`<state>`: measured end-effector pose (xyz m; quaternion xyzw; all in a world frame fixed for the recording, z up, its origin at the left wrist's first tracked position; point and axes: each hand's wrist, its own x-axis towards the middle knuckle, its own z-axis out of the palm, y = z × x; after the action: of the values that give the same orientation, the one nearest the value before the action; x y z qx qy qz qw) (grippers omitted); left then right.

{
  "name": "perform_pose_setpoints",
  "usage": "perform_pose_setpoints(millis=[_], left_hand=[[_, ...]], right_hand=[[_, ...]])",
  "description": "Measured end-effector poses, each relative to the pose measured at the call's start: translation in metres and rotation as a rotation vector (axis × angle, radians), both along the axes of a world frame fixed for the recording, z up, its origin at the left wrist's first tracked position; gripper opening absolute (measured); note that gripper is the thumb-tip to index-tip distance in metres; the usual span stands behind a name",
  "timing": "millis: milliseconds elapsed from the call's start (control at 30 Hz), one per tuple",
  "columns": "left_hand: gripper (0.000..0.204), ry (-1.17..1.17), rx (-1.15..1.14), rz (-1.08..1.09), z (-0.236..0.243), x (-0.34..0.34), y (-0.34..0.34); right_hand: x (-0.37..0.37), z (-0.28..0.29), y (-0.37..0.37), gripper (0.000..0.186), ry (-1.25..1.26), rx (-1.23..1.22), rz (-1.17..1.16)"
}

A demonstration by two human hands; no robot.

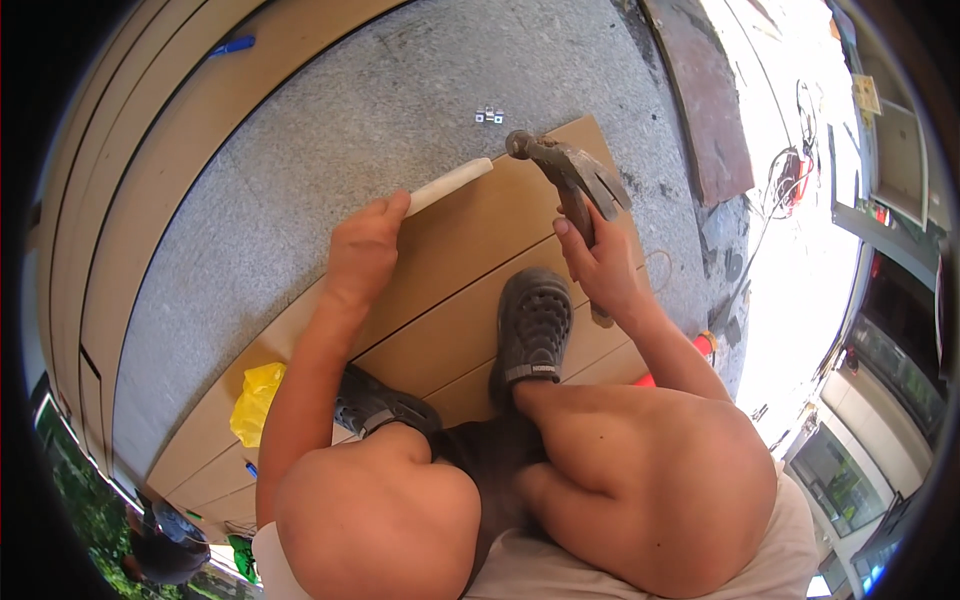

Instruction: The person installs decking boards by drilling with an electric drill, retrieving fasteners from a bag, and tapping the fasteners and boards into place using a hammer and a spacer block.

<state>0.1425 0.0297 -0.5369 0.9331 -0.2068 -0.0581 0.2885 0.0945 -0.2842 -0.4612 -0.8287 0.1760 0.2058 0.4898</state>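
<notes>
My left hand (365, 245) is closed round the near end of a pale, narrow strip (452, 184). The strip's free end points away to the right, over the far edge of a brown panel with dark seams (460, 265); whether it touches the panel I cannot tell. In my right hand (603, 262) is a worn claw hammer (572, 180), gripped by its handle. The hammer's head is raised just right of the strip's tip, apart from it. My feet, in dark clogs (535, 325), rest on the panel.
A small metal fitting (489, 116) lies on the grey concrete floor (300, 150). At left are long brown boards (165, 140) with a blue tool (232, 46) on top. A yellow plastic bag (257, 405) sits by my left forearm. Cables (785, 185) trail at right. Another person (170, 548) is at lower left.
</notes>
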Motion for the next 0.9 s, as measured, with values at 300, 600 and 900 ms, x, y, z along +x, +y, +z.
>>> perform_pose_setpoints(millis=[300,600,900], left_hand=[[0.036,-0.032,0.148,0.015,0.016,-0.009,-0.007],[0.036,-0.028,0.241,-0.001,0.023,-0.005,-0.009],[0.038,0.012,0.25,0.004,0.021,-0.011,-0.008]], right_hand=[[0.004,0.024,0.02,0.031,-0.519,-0.067,0.306],[0.01,0.042,0.029,0.036,-0.283,0.043,0.12],[0.0,0.03,0.021,0.028,-0.396,0.105,0.119]])
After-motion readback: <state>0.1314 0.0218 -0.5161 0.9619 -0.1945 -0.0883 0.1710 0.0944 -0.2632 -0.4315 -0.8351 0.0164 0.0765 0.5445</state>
